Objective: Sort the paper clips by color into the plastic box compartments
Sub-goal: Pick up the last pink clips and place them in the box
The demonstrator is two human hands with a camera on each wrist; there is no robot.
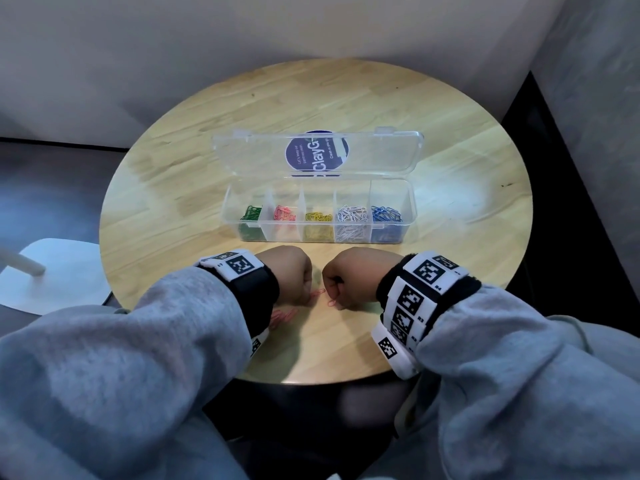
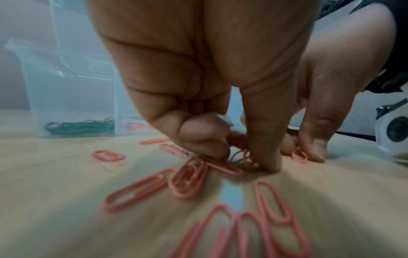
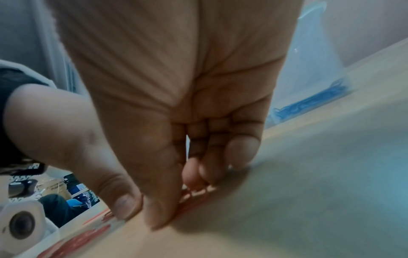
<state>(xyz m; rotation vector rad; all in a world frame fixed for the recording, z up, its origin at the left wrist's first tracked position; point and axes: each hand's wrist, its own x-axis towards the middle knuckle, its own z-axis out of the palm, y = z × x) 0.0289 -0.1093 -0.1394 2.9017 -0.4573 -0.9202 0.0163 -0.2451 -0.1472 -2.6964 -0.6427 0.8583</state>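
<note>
A clear plastic box (image 1: 410, 206) stands open mid-table, its five compartments holding green (image 1: 251, 213), pink (image 1: 284, 213), yellow (image 1: 318, 217), white (image 1: 351, 213) and blue clips (image 1: 386, 213). Several loose pink clips (image 2: 187, 178) lie on the wood in front of it, near the table's front edge. My left hand (image 2: 243, 160) curls down over them and pinches a small bunch between thumb and fingers. My right hand (image 3: 143, 213), close beside it, pinches pink clips (image 3: 194, 197) against the table. Both hands (image 1: 306, 292) (image 1: 330, 296) look like fists from above.
The box lid (image 1: 252, 157) lies open behind the compartments, with a round label showing through it. The round wooden table (image 1: 450, 133) stands in a wall corner. A white chair seat (image 1: 59, 271) sits low at the left.
</note>
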